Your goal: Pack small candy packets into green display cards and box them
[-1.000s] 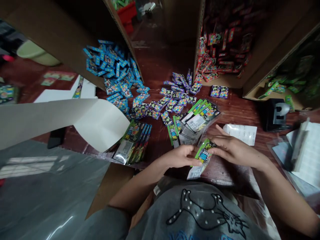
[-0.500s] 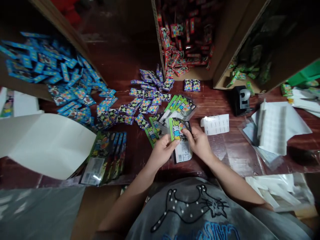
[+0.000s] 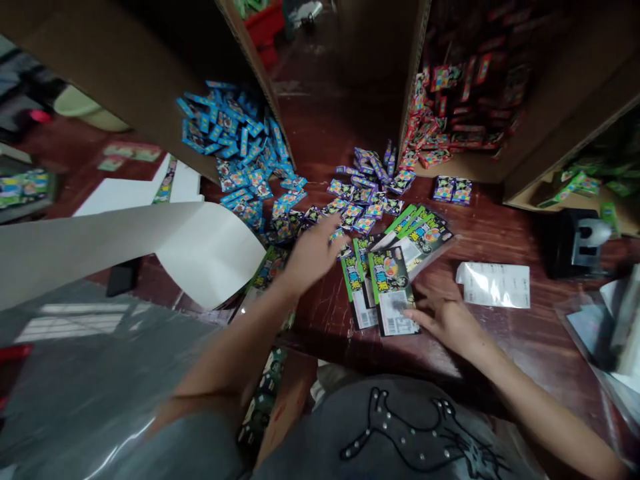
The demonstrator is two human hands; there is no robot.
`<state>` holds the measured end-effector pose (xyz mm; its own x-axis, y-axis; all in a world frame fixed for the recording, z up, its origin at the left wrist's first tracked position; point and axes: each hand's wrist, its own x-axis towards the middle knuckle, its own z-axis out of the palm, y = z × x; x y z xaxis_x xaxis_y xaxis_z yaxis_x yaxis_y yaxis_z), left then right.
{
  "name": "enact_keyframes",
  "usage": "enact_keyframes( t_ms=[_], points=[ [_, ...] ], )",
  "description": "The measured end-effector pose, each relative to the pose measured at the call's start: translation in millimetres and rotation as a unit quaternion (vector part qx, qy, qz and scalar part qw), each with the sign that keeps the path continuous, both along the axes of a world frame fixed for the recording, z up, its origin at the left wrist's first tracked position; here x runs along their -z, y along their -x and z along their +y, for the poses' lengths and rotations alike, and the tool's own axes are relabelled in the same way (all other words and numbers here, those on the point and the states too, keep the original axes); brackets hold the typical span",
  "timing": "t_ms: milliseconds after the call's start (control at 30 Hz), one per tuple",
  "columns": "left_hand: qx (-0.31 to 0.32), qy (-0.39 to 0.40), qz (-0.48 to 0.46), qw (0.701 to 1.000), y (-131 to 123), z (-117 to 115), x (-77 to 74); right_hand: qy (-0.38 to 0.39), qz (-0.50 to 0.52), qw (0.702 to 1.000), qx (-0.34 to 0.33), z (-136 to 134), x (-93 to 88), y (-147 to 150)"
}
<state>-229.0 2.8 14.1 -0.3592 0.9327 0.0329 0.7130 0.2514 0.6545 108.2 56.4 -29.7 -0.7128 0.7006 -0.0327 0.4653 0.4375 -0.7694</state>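
Observation:
My left hand point(image 3: 311, 259), slightly blurred, reaches to the near edge of the pile of small purple packets point(image 3: 367, 190). Its fingers are apart, and one purple packet point(image 3: 341, 241) lies by the fingertips. My right hand point(image 3: 447, 320) rests low over the table with loosely spread fingers. Its thumb touches the lower right edge of a flat black and green printed bag point(image 3: 391, 283). Under and behind that bag lie more such bags point(image 3: 420, 233), fanned out and overlapping.
Cardboard boxes hold blue packets point(image 3: 245, 133), red packets point(image 3: 440, 127) and green packets point(image 3: 575, 183). Two purple packets point(image 3: 453, 190) lie apart. At right are a sticker sheet point(image 3: 496, 285) and a tape dispenser point(image 3: 577, 243). A curled white sheet point(image 3: 210, 250) covers the left side.
The printed bag that both hands held now lies on the table. My left hand has moved away to the purple packets, while the right stays beside the bag. The view has swung left.

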Motion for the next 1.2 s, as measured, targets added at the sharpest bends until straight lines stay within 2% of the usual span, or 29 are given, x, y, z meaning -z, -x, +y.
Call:
enact_keyframes(
  t_ms=[67, 100, 167, 233, 367, 433, 533, 600, 667, 733, 833, 900, 933, 967, 1033, 1067, 1100, 1133, 1167, 1200],
  points=[
    [-0.017, 0.053, 0.19, 0.98, 66.9, 35.6, -15.0, -0.056, -0.039, 0.998, 0.011, 24.0, -18.0, 17.6],
    [0.01, 0.089, 0.261, 0.961, 97.3, 52.7, -20.2, -0.082, -0.047, 0.996, 0.007, 35.8, -27.0, 31.9],
    [0.054, 0.115, 0.286, 0.95, 145.5, 81.1, -24.9, -0.138, -0.038, 0.989, -0.024, 57.3, -41.2, 72.1],
    [0.102, 0.124, 0.287, 0.944, 174.7, 100.3, -22.8, -0.168, -0.035, 0.982, -0.079, 74.7, -47.1, 124.4],
    [0.177, 0.125, 0.308, 0.926, 195.9, 117.3, -8.2, -0.199, -0.107, 0.963, -0.15, 98.9, -36.0, 233.1],
    [0.196, 0.117, 0.328, 0.917, 199.3, 120.0, -3.6, -0.203, -0.124, 0.957, -0.167, 108.3, -26.7, 273.9],
    [0.17, 0.065, 0.34, 0.923, 197.9, 119.4, -7.0, -0.2, -0.125, 0.951, -0.2, 120.2, -21.1, 306.3],
    [0.124, 0.01, 0.317, 0.94, 188.5, 116.1, -15.1, -0.204, -0.111, 0.948, -0.219, 125.0, -26.7, 305.3],
    [0.081, -0.042, 0.269, 0.959, 169.0, 110.9, -24.8, -0.207, -0.055, 0.957, -0.196, 125.8, -38.9, 283.3],
    [0.064, -0.074, 0.217, 0.971, 138.2, 103.2, -33.6, -0.172, 0.023, 0.978, -0.116, 121.4, -53.9, 239.4],
    [0.081, -0.085, 0.113, 0.987, 72.9, 85.5, -42.1, -0.056, 0.081, 0.995, 0.034, 101.5, -69.6, 142.7],
    [0.11, -0.064, -0.041, 0.991, 20.5, 70.4, -43.0, -0.023, 0.048, 0.994, 0.099, 78.3, -69.9, 73.0],
    [0.127, -0.038, -0.141, 0.981, -7.1, 62.8, -41.3, -0.013, 0.003, 0.992, 0.127, 64.4, -66.8, 40.9],
    [0.145, -0.001, -0.245, 0.959, -34.8, 55.6, -37.8, -0.006, -0.056, 0.987, 0.152, 49.5, -61.9, 12.1],
    [0.179, 0.085, -0.423, 0.884, -88.7, 44.1, -24.4, 0.01, -0.19, 0.963, 0.189, 20.2, -49.3, -34.7],
    [0.194, 0.121, -0.483, 0.845, -113.6, 39.9, -14.4, 0.015, -0.254, 0.946, 0.2, 7.3, -43.0, -53.2],
    [0.207, 0.148, -0.52, 0.816, -136.5, 36.8, -2.8, 0.02, -0.308, 0.927, 0.211, -3.8, -37.4, -69.6],
    [0.223, 0.164, -0.533, 0.8, -156.6, 34.2, 9.7, 0.021, -0.347, 0.911, 0.221, -12.6, -32.7, -84.8],
    [0.242, 0.166, -0.521, 0.801, -173.4, 31.9, 22.2, 0.018, -0.364, 0.903, 0.227, -19.2, -29.1, -99.7],
    [0.263, 0.153, -0.487, 0.819, -186.7, 29.6, 33.7, 0.008, -0.359, 0.906, 0.223, -23.8, -26.2, -114.6]
  ],
)
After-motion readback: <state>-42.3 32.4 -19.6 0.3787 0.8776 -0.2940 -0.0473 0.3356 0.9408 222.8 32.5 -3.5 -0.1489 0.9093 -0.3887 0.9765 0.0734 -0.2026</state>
